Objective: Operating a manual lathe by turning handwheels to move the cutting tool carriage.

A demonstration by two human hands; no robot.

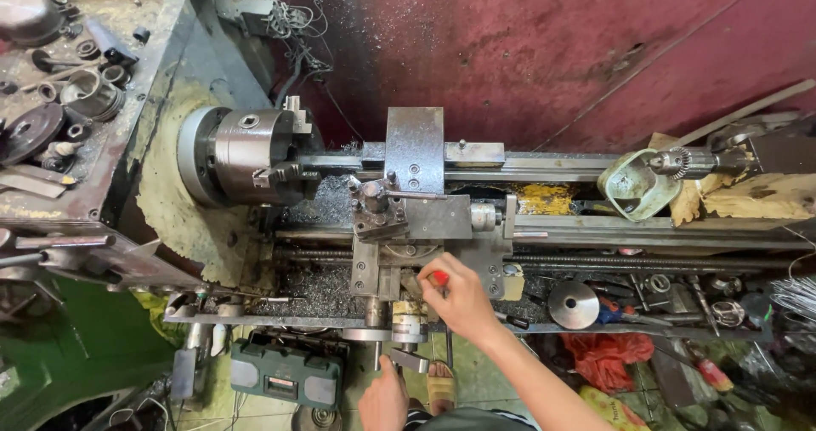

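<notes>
Evidently the right hand pinched a small red knob on the lathe carriage, rigid and likely oily; the left hand gripped the steel handwheel crank.

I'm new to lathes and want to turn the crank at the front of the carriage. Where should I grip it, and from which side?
Grip the crank handle by its projecting end arm, coming from below, on the operator's side. It sticks out toward the person, clear of the carriage, and the left hand already sits just under it. The right hand holds a red-tipped tool higher up.
</notes>
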